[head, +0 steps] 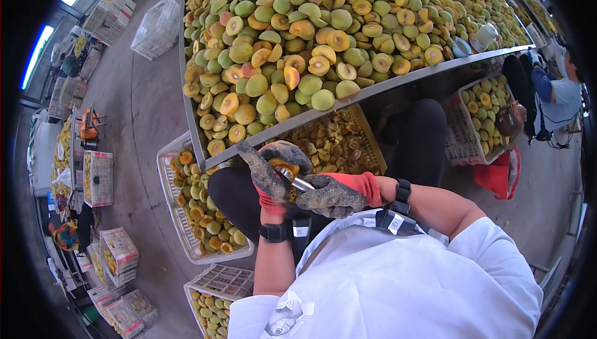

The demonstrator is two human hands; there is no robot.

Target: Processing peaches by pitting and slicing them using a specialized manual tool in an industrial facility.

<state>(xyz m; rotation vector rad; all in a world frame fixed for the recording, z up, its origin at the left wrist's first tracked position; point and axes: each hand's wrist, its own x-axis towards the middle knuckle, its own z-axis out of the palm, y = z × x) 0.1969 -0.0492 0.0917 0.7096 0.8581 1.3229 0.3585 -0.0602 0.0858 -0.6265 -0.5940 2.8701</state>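
My left hand (275,171), in a red work glove with a dirty grey palm, holds a halved yellow fruit (285,167) beside the metal table's front edge. From the right, my right hand (333,193), gloved alike, grips a metal tool (302,184) whose shiny end touches the fruit; its exact kind cannot be told. Halved green-yellow fruits with some pits showing, probably peaches or apricots (298,59), are heaped on the metal-rimmed table (373,86). Under the table edge a yellow crate (368,138) holds fruit scraps (336,141).
A white crate of fruit halves (175,208) stands at the left, with another crate (224,280) below it. A fruit-filled crate (459,141) and a red bag (499,176) are at the right. A seated co-worker (557,92) is farther right. A cup (485,36) and small bowl (461,47) rest near the rim.
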